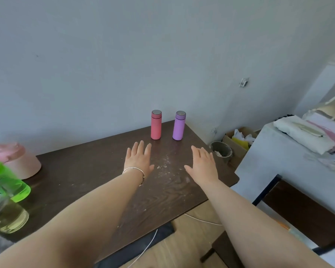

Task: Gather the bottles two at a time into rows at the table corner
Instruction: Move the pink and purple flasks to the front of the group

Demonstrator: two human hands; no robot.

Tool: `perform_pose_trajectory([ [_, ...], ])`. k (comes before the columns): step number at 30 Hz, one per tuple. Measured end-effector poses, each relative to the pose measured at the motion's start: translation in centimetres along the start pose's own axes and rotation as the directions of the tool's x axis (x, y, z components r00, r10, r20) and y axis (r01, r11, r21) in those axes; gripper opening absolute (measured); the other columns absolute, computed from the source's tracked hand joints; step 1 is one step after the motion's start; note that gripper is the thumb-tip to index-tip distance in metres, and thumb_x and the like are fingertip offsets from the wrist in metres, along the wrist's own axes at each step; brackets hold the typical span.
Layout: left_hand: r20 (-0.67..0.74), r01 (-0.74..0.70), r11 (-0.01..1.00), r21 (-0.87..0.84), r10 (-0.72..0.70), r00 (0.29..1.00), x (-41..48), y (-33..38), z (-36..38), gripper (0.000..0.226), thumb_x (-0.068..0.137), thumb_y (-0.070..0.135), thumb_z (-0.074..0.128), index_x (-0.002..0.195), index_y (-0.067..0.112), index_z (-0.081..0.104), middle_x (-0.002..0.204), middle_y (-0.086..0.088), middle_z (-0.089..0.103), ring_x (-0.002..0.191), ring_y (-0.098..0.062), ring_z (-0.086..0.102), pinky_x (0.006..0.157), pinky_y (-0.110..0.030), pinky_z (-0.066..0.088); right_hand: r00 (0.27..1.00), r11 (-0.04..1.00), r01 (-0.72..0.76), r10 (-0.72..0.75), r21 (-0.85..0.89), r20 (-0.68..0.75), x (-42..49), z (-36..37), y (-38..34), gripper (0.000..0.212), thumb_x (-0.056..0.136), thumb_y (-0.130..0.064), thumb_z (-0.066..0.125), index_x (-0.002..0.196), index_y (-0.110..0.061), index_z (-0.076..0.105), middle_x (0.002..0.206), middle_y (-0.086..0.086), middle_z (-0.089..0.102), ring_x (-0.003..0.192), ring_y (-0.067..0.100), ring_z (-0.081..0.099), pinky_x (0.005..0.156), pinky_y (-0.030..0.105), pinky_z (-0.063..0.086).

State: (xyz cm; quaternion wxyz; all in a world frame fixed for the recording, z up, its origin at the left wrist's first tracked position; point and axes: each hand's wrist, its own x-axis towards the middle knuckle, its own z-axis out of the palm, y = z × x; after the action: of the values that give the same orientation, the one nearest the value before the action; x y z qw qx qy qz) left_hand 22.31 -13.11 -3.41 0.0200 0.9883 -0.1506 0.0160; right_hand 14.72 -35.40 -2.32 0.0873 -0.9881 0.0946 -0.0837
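Note:
A red bottle [156, 125] and a purple bottle [179, 126] stand upright side by side at the far right corner of the dark wooden table [81, 171], near the wall. My left hand [138, 158], with a bracelet on the wrist, hovers flat and empty just in front of the red bottle. To its right, my right hand [202, 164] is spread in front of the purple bottle, holding nothing. At the table's left end stand a pink bottle [17, 161], a green bottle [8, 182] and a clear jar [6, 213] with yellowish liquid.
The table's right edge drops to a wooden floor with a white cable [149, 246]. Beyond it are a metal bin [220, 150], a cardboard box [238, 140] and a grey cabinet [269, 157] piled with folded cloth.

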Motion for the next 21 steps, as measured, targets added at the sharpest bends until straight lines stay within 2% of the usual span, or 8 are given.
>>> perform_pose_trajectory([
  [8, 0.04, 0.009, 0.995, -0.097, -0.005, 0.999, 8.8, -1.6, 1.1, 0.086, 0.09, 0.045, 0.056, 0.154, 0.021, 0.003, 0.163, -0.009, 0.003, 0.15, -0.029, 0.0, 0.121, -0.046, 0.009, 0.995, 0.995, -0.095, 0.095, -0.003, 0.022, 8.0, 1.9, -0.4, 0.08, 0.092, -0.046, 0.061, 0.153, -0.017, 0.02, 0.157, 0.009, 0.033, 0.149, 0.027, 0.022, 0.121, 0.046, 0.017],
  [16, 0.053, 0.035, 0.993, -0.11, -0.029, 0.998, 15.2, -3.7, 2.8, 0.085, 0.09, 0.045, 0.056, 0.154, 0.019, 0.006, 0.162, -0.01, 0.004, 0.15, -0.029, 0.001, 0.121, -0.045, 0.009, 0.962, 0.941, -0.274, 0.264, 0.197, 0.076, 14.8, 4.3, 0.2, 0.082, 0.089, -0.047, 0.065, 0.152, -0.014, 0.023, 0.155, 0.011, 0.035, 0.144, 0.028, 0.03, 0.117, 0.047, 0.029],
  [21, 0.095, 0.054, 0.995, -0.08, -0.046, 0.994, 19.6, -3.5, 4.6, 0.086, 0.091, 0.045, 0.056, 0.154, 0.018, 0.005, 0.162, -0.011, 0.004, 0.15, -0.03, 0.001, 0.121, -0.045, 0.01, 0.965, 0.931, -0.262, 0.249, 0.253, 0.081, 20.5, 6.8, 1.6, 0.083, 0.087, -0.045, 0.069, 0.15, -0.01, 0.027, 0.149, 0.015, 0.042, 0.138, 0.031, 0.038, 0.113, 0.046, 0.033],
])
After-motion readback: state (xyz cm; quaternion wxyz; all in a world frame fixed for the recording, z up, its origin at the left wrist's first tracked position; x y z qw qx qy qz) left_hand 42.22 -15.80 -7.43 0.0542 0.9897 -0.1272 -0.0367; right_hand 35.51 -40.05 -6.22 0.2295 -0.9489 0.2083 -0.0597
